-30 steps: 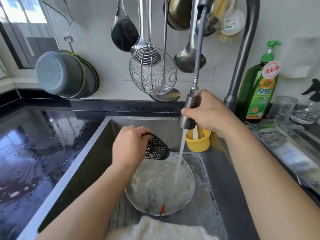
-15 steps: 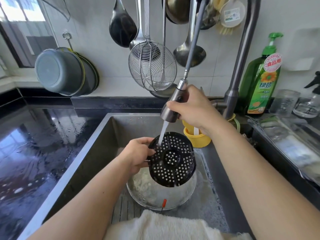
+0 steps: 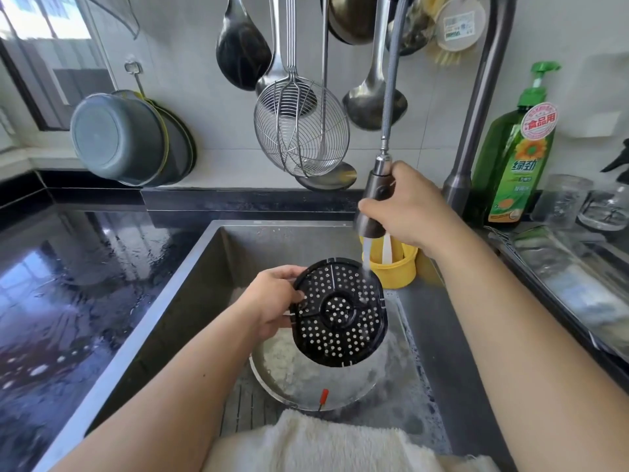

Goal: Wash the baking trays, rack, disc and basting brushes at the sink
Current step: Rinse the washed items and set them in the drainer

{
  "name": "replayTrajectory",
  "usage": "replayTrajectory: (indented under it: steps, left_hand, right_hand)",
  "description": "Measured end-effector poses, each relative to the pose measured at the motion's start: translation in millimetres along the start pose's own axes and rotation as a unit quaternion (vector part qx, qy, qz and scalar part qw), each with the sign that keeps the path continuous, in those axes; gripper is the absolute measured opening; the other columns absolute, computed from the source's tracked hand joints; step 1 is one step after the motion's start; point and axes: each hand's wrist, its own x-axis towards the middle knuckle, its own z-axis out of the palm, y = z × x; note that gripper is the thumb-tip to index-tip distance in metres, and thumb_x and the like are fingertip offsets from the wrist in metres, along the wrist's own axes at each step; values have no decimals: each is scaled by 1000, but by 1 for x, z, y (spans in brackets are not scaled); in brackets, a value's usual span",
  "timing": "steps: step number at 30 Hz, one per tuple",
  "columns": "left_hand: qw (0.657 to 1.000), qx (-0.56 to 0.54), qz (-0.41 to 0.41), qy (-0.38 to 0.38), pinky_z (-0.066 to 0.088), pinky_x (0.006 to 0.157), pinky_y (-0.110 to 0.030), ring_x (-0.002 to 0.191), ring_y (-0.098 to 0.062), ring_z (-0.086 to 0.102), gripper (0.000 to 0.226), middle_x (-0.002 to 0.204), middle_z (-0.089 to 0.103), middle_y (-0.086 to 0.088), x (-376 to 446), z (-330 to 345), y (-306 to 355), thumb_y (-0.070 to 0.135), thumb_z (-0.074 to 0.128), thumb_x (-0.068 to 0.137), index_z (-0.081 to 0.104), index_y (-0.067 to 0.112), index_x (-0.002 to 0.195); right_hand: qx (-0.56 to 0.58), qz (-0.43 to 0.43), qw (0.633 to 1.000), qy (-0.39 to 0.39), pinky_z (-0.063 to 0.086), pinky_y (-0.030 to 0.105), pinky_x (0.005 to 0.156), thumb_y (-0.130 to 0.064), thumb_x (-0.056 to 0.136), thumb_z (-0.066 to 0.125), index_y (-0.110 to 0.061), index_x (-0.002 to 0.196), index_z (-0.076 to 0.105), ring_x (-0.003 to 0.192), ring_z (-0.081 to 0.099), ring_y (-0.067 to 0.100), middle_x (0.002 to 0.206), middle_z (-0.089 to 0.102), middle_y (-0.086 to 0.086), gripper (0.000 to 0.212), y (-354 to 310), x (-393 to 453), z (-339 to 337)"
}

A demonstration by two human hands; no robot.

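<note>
Now the right hand (image 3: 413, 212), gripping the pull-out sprayer (image 3: 376, 202), has shifted its stream onto the upper edge of the perforated disc (image 3: 338, 311) pinched by the left hand (image 3: 272, 301), so rinsing continues.

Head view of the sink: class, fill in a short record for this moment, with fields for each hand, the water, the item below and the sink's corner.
left hand: grips the black perforated disc by its left edge, tilted over the sink
right hand: holds the pull-out spray head
water: running, striking the disc's upper right
below disc: round tray of sudsy water
sink corner: yellow holder
</note>
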Motion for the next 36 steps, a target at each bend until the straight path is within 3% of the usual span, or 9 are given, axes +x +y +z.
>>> replayTrajectory:
  steps: [12,18,21,23,26,28,29,33,36]
  left_hand:
    - [999,-18,18,39,59,75,-42,88,-25,72,36,97,77,-10,5,-3,-1,-7,43,103,74,12,105]
    - [966,191,95,145,55,93,-40,95,-17,68,21,95,75,4,12,-9,-7,18,55,105,75,23,99]
    - [935,296,85,175,53,89,-38,93,-22,65,20,97,72,0,13,-12,-10,23,52,106,72,19,104]
    - [927,318,63,189,51,85,-37,94,-26,63,21,101,68,-4,11,-15,-9,22,47,106,67,16,108]
    - [941,273,6,200,53,81,-38,91,-26,62,25,107,67,-12,13,-26,-7,13,43,102,65,8,113]
    - [953,253,-36,164,55,86,-36,97,-28,65,29,119,68,-16,9,-29,1,10,46,103,66,0,121]
    - [958,242,-45,145,57,87,-35,101,-30,66,27,120,69,-15,6,-29,4,10,48,104,66,-1,121]
    - [987,80,-83,114,56,39,-35,72,-31,64,25,88,62,-18,-3,-19,1,-10,37,103,58,0,95]
    - [970,189,-53,146,55,51,-37,77,-27,65,16,92,66,-14,1,-25,-1,-1,49,101,64,2,104]
  right_hand:
    - [143,-22,986,-84,60,47,88,-42,76,77,-33,105,62,98,69,17,102,70,-7,34,-7,-1,12]
    - [-57,-40,961,-267,52,34,96,-16,88,74,-27,134,55,105,65,10,125,65,-12,51,-5,9,-32]
    - [-270,-77,936,-211,51,28,87,-9,96,57,-24,141,52,106,59,18,135,59,-1,48,4,59,-26]
    - [-422,-126,882,-168,49,42,100,-14,96,54,-23,135,56,123,50,29,137,57,6,40,22,85,-13]
    - [-647,-179,725,-154,32,51,112,-34,98,55,-22,139,57,142,28,32,146,49,3,43,54,100,-4]
    - [-717,-151,667,-136,21,55,115,-49,101,47,-22,140,59,147,21,36,152,46,3,49,59,103,-10]
    - [-725,-136,663,-128,18,59,116,-52,101,45,-24,139,60,148,20,40,151,47,4,50,59,105,-14]
    - [-665,-115,728,-120,20,61,116,-52,103,33,-30,143,54,146,19,43,152,42,5,49,53,99,-28]
    - [-572,-141,799,-121,10,54,125,-51,106,33,-25,156,34,152,9,37,164,26,6,56,55,63,-55]
